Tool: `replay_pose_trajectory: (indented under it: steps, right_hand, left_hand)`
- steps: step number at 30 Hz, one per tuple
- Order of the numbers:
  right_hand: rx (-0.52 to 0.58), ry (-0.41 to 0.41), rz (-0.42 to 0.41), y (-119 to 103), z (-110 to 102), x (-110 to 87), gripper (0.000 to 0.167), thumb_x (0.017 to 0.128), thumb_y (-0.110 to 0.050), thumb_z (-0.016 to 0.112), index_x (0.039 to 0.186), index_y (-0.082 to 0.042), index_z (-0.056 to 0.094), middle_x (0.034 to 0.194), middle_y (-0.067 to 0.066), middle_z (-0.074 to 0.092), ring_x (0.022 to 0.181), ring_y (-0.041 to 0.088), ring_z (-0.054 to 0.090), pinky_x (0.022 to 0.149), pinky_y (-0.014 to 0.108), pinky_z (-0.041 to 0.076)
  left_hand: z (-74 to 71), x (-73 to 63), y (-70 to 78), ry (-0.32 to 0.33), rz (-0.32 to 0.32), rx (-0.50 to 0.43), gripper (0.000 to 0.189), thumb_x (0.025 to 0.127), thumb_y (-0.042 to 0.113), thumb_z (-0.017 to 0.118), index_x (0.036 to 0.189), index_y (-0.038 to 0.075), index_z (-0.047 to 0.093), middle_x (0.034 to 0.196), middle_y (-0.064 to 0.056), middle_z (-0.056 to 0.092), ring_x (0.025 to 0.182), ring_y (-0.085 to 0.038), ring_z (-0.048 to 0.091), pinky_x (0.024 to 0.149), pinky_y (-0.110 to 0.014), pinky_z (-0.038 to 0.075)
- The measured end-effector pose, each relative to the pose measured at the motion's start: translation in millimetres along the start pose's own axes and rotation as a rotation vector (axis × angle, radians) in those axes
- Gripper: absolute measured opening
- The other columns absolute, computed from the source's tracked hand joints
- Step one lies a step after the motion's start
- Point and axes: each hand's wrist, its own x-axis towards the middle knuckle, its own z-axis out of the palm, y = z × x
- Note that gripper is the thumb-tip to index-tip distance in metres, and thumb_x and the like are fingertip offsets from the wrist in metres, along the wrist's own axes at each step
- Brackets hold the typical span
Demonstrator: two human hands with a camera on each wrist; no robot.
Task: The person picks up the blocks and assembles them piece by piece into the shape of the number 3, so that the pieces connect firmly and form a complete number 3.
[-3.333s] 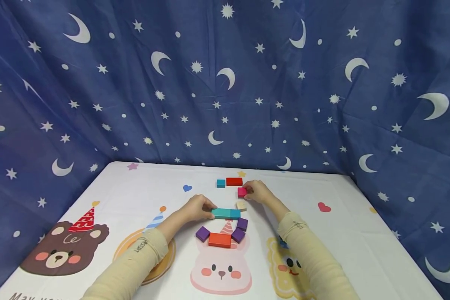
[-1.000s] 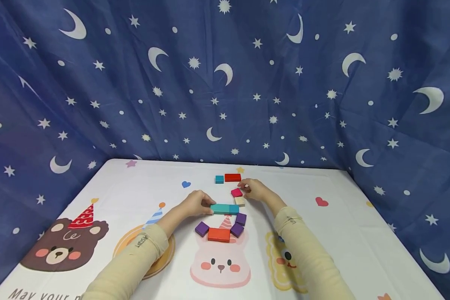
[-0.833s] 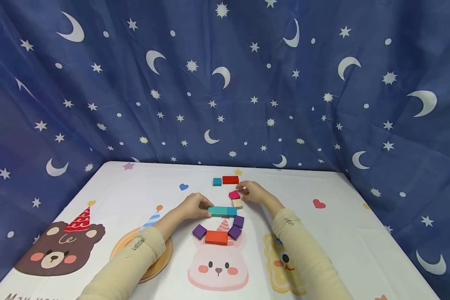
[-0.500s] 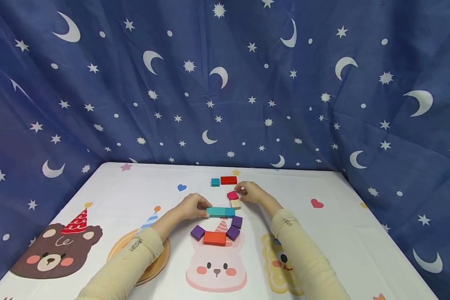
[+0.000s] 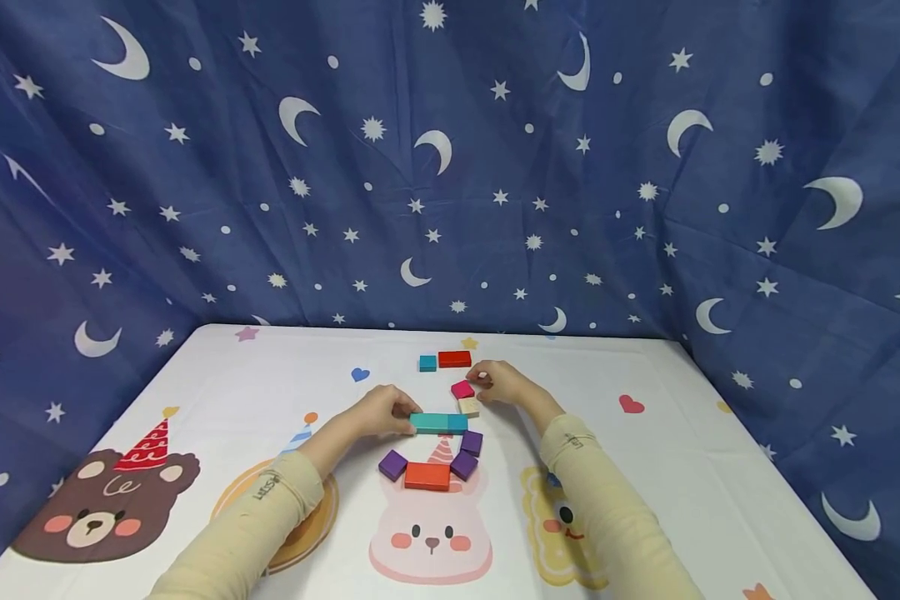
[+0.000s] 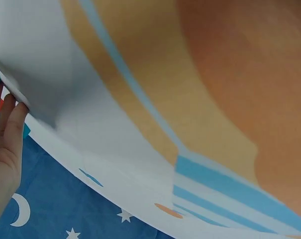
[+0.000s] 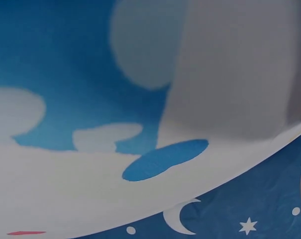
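Note:
In the head view my left hand (image 5: pixel 386 410) pinches the left end of a long teal block (image 5: pixel 428 423), whose right end meets a blue block (image 5: pixel 457 424). The left wrist view shows these fingers (image 6: pixel 13 124) beside a green edge. My right hand (image 5: pixel 501 382) hovers beside a pink block (image 5: pixel 462 389), thumb and forefinger apart with nothing between them. Turned at an angle, the pink block touches a beige block (image 5: pixel 468 407). Below the teal one, two purple blocks (image 5: pixel 471 443) (image 5: pixel 463 465), an orange-red block (image 5: pixel 427 477) and another purple block (image 5: pixel 393 465) form a curve.
Farther back lie a small blue block (image 5: pixel 427 363) and a long red block (image 5: pixel 454 359). A white cloth (image 5: pixel 720 475) with printed animals covers the table. Behind it hangs a dark blue curtain (image 5: pixel 495 167) with moons and stars.
My right hand has let go of the pink block, which now lies angled against the beige block; earlier they were apart. My left hand keeps its place on the teal block. The head view shifts slightly.

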Motion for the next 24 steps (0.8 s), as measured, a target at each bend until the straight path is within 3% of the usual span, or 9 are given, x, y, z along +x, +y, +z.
replay_pose_trajectory:
  steps: [7,15,19,24]
  right_hand:
    - [-0.003,0.004,-0.028,1.6,-1.6,-1.8,0.03,0.082,-0.002,0.068,0.112,0.0,0.064,0.114,0.015,0.065,0.102,0.027,0.062,0.093,0.036,0.051]
    - [-0.046,0.023,-0.076,-4.7,4.2,3.6,0.035,0.084,0.013,0.048,0.115,0.002,0.061,0.115,0.016,0.065,0.108,0.029,0.06,0.098,0.039,0.047]
    - [-0.045,0.03,-0.056,-6.3,3.5,2.9,0.036,0.086,0.014,0.046,0.117,0.002,0.061,0.116,0.017,0.064,0.11,0.029,0.059,0.1,0.04,0.046]
    - [-0.053,0.087,-0.051,-6.5,1.1,0.6,0.028,0.09,0.008,0.049,0.113,0.002,0.062,0.113,0.017,0.066,0.107,0.029,0.06,0.098,0.04,0.047]
  left_hand:
    - [-6.7,3.7,-2.0,-0.075,0.038,-0.021,0.033,0.077,0.016,0.078,0.105,0.0,0.071,0.097,-0.01,0.073,0.087,-0.015,0.067,0.08,-0.028,0.054]
    - [-27.9,7.1,-5.3,-0.171,0.058,-0.021,0.04,0.083,0.023,0.071,0.113,-0.003,0.066,0.104,-0.013,0.072,0.098,-0.022,0.067,0.087,-0.035,0.053]
    - [-30.3,9.1,-8.0,-0.167,0.08,-0.041,0.038,0.086,0.022,0.067,0.113,-0.004,0.065,0.106,-0.015,0.071,0.098,-0.023,0.066,0.087,-0.035,0.053]
    - [-26.8,14.6,-8.5,-0.115,0.137,-0.067,0.032,0.089,0.016,0.064,0.111,-0.006,0.066,0.105,-0.018,0.07,0.091,-0.021,0.066,0.079,-0.029,0.054]
